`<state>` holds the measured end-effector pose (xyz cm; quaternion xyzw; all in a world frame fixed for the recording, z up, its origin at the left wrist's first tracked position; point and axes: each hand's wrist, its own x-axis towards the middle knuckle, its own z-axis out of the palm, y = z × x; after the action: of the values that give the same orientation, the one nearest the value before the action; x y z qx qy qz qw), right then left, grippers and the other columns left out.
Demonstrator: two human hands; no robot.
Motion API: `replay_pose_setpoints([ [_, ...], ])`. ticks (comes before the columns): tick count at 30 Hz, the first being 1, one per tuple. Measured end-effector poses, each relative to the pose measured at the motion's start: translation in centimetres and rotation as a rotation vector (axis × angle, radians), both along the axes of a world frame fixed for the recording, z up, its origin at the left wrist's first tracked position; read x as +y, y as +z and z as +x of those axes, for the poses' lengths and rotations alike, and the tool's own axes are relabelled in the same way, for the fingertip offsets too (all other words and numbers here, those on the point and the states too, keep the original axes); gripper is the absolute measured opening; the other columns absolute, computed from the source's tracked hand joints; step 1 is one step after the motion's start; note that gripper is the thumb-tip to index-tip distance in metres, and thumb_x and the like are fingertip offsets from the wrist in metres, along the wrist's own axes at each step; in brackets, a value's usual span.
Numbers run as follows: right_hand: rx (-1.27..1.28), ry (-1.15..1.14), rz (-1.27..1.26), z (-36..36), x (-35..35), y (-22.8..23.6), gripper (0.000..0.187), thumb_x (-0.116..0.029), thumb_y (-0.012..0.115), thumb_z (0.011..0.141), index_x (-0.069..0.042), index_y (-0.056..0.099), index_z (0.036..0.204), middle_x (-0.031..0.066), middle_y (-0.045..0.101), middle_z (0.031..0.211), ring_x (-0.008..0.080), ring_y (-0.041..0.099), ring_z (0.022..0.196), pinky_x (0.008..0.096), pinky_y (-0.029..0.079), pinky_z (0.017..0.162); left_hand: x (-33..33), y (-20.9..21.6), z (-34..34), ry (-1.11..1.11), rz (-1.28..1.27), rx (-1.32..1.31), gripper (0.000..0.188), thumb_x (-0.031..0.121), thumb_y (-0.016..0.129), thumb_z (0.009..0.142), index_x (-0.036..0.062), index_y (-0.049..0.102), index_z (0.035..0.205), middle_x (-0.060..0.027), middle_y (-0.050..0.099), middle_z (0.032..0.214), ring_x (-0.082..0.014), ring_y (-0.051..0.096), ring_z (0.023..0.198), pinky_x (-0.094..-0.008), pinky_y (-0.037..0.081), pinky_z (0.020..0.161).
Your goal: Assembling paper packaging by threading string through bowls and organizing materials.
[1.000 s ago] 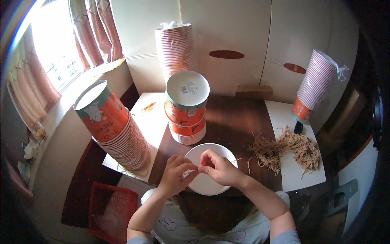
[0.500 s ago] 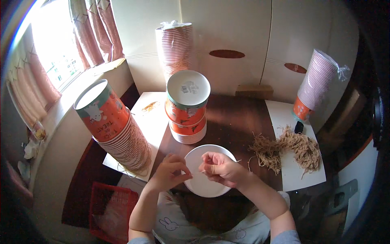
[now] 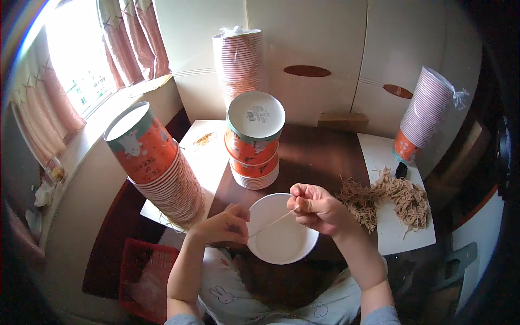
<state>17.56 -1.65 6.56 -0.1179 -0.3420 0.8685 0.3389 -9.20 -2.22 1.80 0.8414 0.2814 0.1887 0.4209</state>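
Observation:
A thin pale cord (image 3: 277, 220) runs taut and slanting between my two hands, above a round white paper bucket (image 3: 284, 244) that stands with its mouth up on the table. My left hand (image 3: 225, 223), at the bucket's left rim, pinches the lower end. Higher up, over the bucket's far right rim, my right hand (image 3: 314, 207) has its thumb and fingers closed on the other end. Just beyond the bucket is a short upside-down stack of orange and green buckets (image 3: 252, 149). To the right lies a heap of tan paper-like cords (image 3: 409, 200).
A tall leaning stack of buckets (image 3: 162, 168) stands at the left on a white board (image 3: 208, 154). Plastic-wrapped stacks stand at the back (image 3: 237, 62) and far right (image 3: 425, 108). A red basket (image 3: 146, 271) sits low at the left, below a curtained window.
My hands have drawn apart, the right one moving up and to the right. The cord between them is now longer and stretched. The whole view has shifted slightly.

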Motion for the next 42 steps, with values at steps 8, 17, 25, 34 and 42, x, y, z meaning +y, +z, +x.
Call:
replay_pose_setpoints([
  [8, 0.008, -0.032, 0.027, 0.9, 0.4, 0.3, 0.012, -0.01, 0.057, 0.081, -0.01, 0.045, 0.086, -0.0015, 0.043, 0.07, 0.001, 0.03, 0.05, 0.0135, 0.023, 0.039, 0.9, -0.9, 0.4, -0.144, 0.036, -0.018, 0.014, 0.013, 0.07, 0.067, 0.0122, 0.062, 0.078, -0.0069, 0.037, 0.105, -0.0202, 0.036, 0.099, -0.03, 0.03, 0.087],
  [17, -0.141, -0.198, 0.217, 1.8, 0.5, 0.6, 0.014, -0.013, 0.058, 0.081, -0.01, 0.045, 0.084, -0.0005, 0.047, 0.071, 0.0015, 0.032, 0.049, 0.0138, 0.025, 0.04, 0.6, -0.6, 0.8, -0.008, 0.236, -0.057, 0.023, 0.019, 0.069, 0.07, 0.0097, 0.059, 0.088, -0.009, 0.044, 0.103, -0.0209, 0.041, 0.097, -0.0329, 0.034, 0.085],
  [25, -0.338, -0.245, 0.436, 0.5, -2.6, 2.9, 0.01, -0.012, 0.053, 0.084, -0.008, 0.045, 0.085, -0.0014, 0.046, 0.071, 0.0039, 0.038, 0.055, 0.0168, 0.032, 0.048, -0.4, 0.4, 4.0, 0.489, -0.221, -0.044, 0.027, 0.024, 0.058, 0.079, 0.0003, 0.053, 0.091, -0.0037, 0.055, 0.077, -0.0106, 0.052, 0.076, -0.0259, 0.043, 0.07],
  [34, -0.615, -0.121, 1.083, -1.1, -8.3, 9.7, 0.014, -0.01, 0.055, 0.082, -0.005, 0.048, 0.093, -0.0003, 0.049, 0.077, 0.0048, 0.046, 0.071, 0.0207, 0.039, 0.063, -4.0, 8.1, -1.2, 0.745, 0.945, -0.16, 0.012, 0.006, 0.059, 0.065, 0.0099, 0.051, 0.073, -0.0076, 0.052, 0.064, -0.0197, 0.056, 0.061, -0.0332, 0.044, 0.049],
  [42, -0.767, -0.946, 2.306, -15.6, -4.3, 9.7, 0.021, -0.013, 0.058, 0.068, -0.008, 0.052, 0.088, 0.0086, 0.048, 0.092, 0.0226, 0.049, 0.085, 0.0361, 0.04, 0.074, -2.6, 19.1, -15.0, 1.101, 2.159, 0.244, 0.018, 0.005, 0.06, 0.059, 0.0111, 0.047, 0.069, -0.0049, 0.047, 0.079, -0.0213, 0.053, 0.063, -0.032, 0.044, 0.048],
])
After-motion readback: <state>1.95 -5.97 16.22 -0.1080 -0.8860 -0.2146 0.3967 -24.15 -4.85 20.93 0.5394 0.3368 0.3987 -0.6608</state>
